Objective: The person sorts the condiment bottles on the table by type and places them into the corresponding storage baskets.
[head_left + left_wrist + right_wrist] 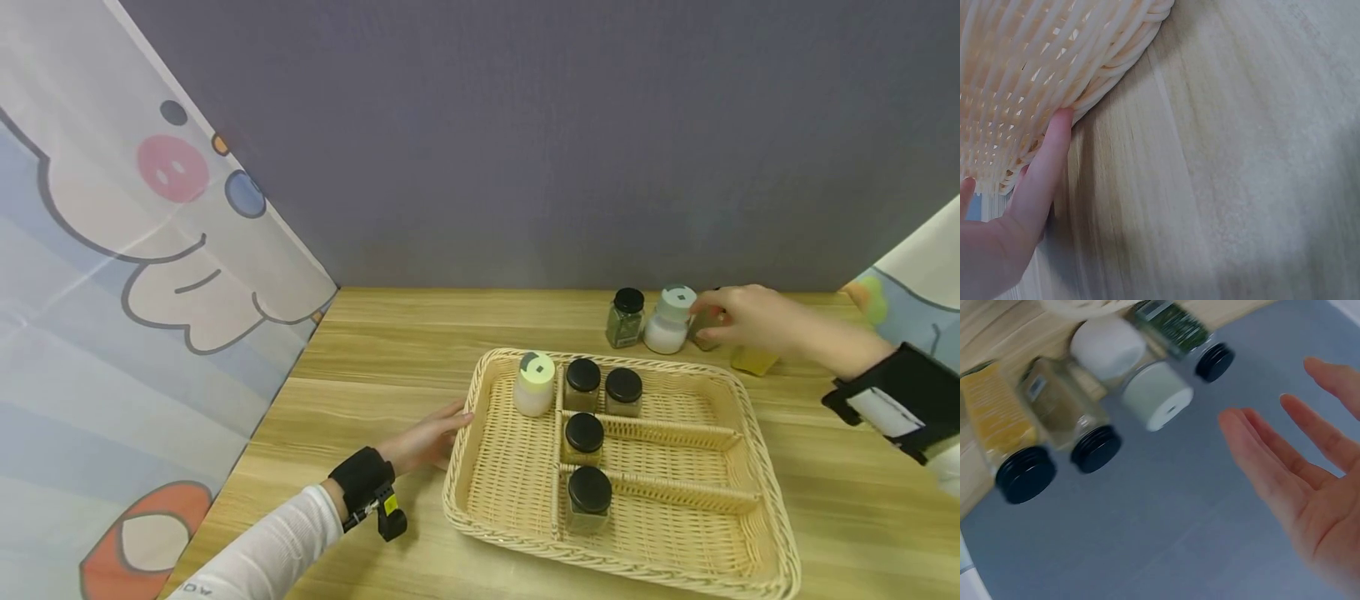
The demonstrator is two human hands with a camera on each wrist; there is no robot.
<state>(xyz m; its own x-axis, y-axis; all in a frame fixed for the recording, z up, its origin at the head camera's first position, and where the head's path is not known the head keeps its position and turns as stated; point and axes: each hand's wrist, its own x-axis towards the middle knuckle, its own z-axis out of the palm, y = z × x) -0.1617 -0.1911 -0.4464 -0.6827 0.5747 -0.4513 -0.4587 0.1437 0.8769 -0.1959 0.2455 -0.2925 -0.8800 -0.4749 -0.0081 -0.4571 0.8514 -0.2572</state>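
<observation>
My left hand (426,439) touches the outer left side of a woven basket (512,487), with its fingers fairly straight along the wall in the left wrist view. My right hand (761,318) hovers over a row of jars behind the basket, its fingers spread and holding nothing in the right wrist view. Nearest to it is a white-filled jar (664,333) with a pale green cap. Beside that stand a green herb jar (625,325), a brownish jar (1057,403) partly hidden by the hand in the head view, and a yellow-filled jar (999,415); these three have black lids.
In the basket's left compartment stands another white jar (534,392) with a yellow-green cap. Two black-lidded jars, one of them a spice jar (582,387), share the back right compartment; the middle (583,442) and front (588,504) ones hold one each. A grey wall (525,167) rises behind.
</observation>
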